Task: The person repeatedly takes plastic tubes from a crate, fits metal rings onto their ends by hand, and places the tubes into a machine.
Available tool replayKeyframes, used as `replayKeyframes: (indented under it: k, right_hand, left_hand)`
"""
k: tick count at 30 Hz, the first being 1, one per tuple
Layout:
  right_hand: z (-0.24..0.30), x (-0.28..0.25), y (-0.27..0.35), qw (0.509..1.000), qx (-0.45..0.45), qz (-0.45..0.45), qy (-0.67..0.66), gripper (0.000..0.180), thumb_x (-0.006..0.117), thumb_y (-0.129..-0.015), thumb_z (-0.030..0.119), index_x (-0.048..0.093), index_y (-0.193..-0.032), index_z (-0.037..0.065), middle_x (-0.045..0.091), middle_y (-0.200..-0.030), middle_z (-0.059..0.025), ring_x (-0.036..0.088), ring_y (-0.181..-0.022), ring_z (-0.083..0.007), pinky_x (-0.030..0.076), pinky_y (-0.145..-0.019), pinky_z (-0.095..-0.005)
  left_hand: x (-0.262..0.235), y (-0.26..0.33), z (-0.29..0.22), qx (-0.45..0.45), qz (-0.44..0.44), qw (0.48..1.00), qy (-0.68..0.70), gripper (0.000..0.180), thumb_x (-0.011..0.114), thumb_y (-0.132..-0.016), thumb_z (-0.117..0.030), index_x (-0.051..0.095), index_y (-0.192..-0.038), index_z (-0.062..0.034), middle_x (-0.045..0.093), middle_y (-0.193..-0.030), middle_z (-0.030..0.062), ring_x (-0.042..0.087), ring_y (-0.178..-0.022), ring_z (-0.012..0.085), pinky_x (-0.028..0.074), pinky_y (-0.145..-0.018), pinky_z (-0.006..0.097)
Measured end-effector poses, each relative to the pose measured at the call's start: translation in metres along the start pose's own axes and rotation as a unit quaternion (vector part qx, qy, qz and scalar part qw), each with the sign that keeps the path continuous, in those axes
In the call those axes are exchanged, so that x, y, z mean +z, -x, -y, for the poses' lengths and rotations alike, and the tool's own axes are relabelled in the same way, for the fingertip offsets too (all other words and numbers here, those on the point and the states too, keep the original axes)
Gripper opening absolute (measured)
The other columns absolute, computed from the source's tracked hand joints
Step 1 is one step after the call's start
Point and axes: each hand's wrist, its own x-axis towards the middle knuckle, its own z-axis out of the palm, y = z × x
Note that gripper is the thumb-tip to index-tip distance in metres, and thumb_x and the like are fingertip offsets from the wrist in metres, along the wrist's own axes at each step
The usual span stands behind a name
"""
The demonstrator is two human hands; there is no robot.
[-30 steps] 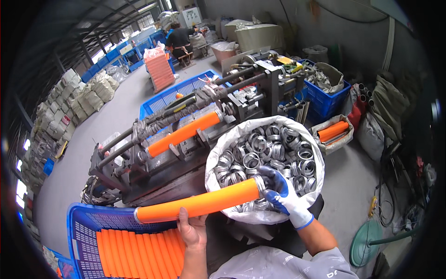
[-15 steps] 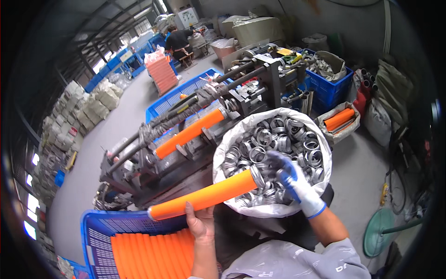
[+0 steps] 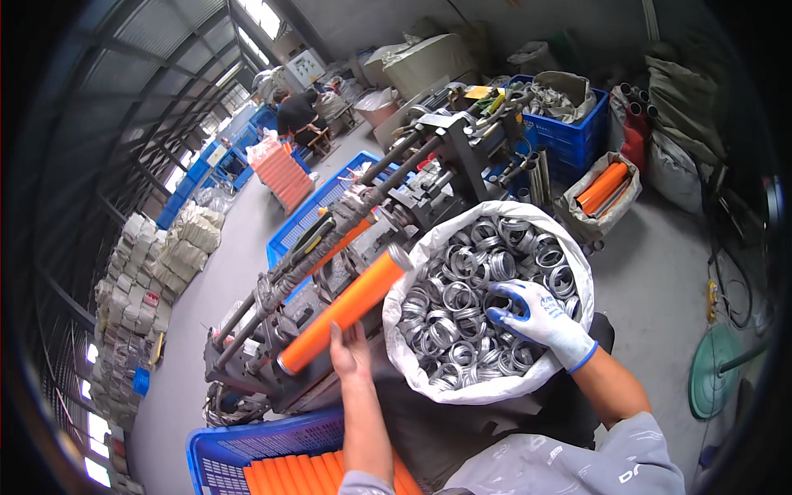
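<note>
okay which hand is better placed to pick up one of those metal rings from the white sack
The right hand. Gloved, it already reaches into the white sack with its fingertips among the metal rings. The left hand is bare and busy holding the orange tube beside the sack.

A dark metal machine (image 3: 363, 223) with long rods runs across the middle. Behind it stand a blue crate (image 3: 569, 136) of metal parts and a small sack of orange tubes (image 3: 606, 188). Far left, bundled pale sacks (image 3: 153, 276) line the grey floor (image 3: 239, 272). A green round stand (image 3: 716, 371) sits right.
</note>
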Motion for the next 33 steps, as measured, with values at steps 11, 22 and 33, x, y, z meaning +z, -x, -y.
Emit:
replayKeyframes:
  k: [11,22,33]
  right_hand:
    - [0.005,0.0,-0.001,1.0,-0.012,0.011,0.013,0.045,0.073,-0.088,0.034,0.068,-0.118,0.001,0.068,-0.12,-0.0208,0.064,-0.113,-0.0379,0.049,-0.1,-0.0438]
    - [0.015,0.007,-0.004,0.999,0.041,0.015,0.003,0.042,0.075,-0.085,0.023,0.069,-0.121,0.002,0.068,-0.123,-0.0191,0.063,-0.117,-0.035,0.047,-0.102,-0.043]
    - [0.008,-0.001,-0.001,0.999,0.031,0.034,-0.007,0.049,0.077,-0.084,0.031,0.067,-0.123,0.003,0.067,-0.125,-0.0195,0.061,-0.12,-0.0355,0.046,-0.105,-0.0436]
  left_hand:
    - [-0.008,-0.156,0.034,-0.029,-0.174,0.982,-0.064,0.048,0.077,-0.088,-0.042,0.062,-0.126,-0.0176,0.066,-0.12,0.0021,0.057,-0.118,0.0203,0.032,-0.11,0.043]
    - [-0.024,-0.162,0.057,-0.028,-0.212,0.977,-0.005,0.059,0.082,-0.084,-0.034,0.052,-0.134,-0.0207,0.065,-0.127,0.009,0.058,-0.123,0.0306,0.031,-0.11,0.048]
    - [-0.018,-0.164,0.067,-0.041,-0.218,0.974,-0.04,0.055,0.076,-0.089,-0.044,0.054,-0.133,-0.0182,0.061,-0.131,0.006,0.056,-0.127,0.0275,0.03,-0.113,0.047]
